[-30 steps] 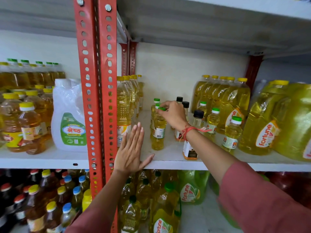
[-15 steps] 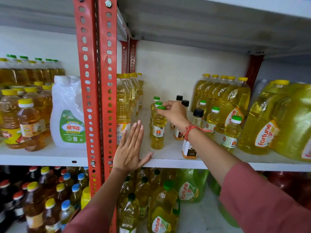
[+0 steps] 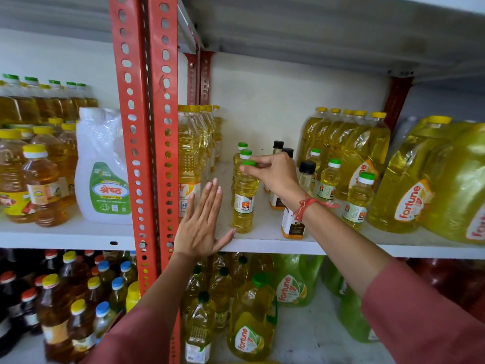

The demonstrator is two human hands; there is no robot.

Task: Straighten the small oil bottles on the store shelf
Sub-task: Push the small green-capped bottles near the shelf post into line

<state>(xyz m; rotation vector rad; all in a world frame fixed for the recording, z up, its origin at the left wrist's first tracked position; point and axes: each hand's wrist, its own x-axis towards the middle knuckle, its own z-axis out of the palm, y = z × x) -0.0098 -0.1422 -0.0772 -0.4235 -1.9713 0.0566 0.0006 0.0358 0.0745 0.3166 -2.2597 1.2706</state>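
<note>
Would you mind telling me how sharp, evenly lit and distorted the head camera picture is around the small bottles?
Head view: the front small bottle and right hand are sharp enough to read the label; daylight is soft, with mild glare on the big jugs; the lower shelf's corners go dark; wide-angle distortion bends the shelf edge and red upright.

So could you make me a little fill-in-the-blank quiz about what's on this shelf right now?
1. The right hand pinches the front small bottle by its ____ cap.
2. The left hand is flat and open, holding ____.
3. The big jugs at the right carry the brand name ____.
4. The shelf posts are painted ____.

Missing words: green; nothing; fortune; red
</note>
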